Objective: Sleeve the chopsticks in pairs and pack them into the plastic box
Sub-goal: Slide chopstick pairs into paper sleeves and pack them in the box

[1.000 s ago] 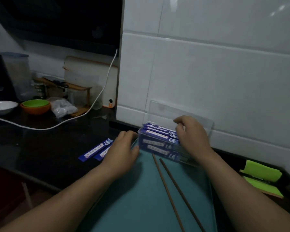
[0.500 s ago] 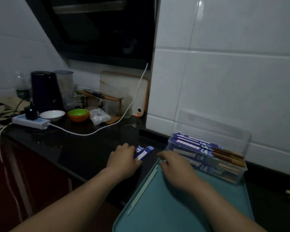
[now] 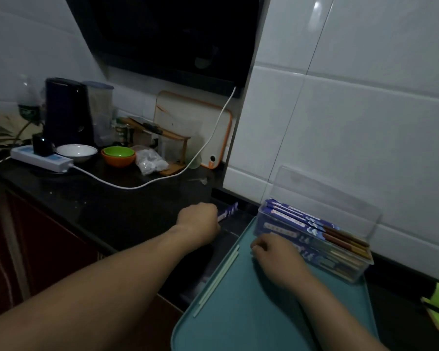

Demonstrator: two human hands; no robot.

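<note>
The left grip (image 3: 198, 221) is curled tight on the near end of a blue paper sleeve (image 3: 229, 212). The rest of the sleeve sticks out past the knuckles, its long axis pointing away and to the right, just above the black table (image 3: 107, 206). White print runs along the sleeve but is too blurred to read.

The right grip (image 3: 274, 257) rests knuckles-up on the teal tray (image 3: 251, 323), fingers bent under. Whether they pinch anything I cannot tell.

Just beyond this grip and to its right, touching the fingers or very nearly so, stands the clear plastic box (image 3: 352, 272) with its lid (image 3: 327, 196) tipped back against the white tiles. Inside it lie the sleeved chopsticks (image 3: 297, 219), stacked flat. Their long axes run from the far left down to the near right, with the brown ends poking out of the blue sleeves at the right. Each sleeve bears a white strip with marks and pale characters, all illegible in this dim light.

Well to the left of the left grip, a white power strip (image 3: 41, 158) and a green bowl (image 3: 118, 152) sit on the table.
</note>
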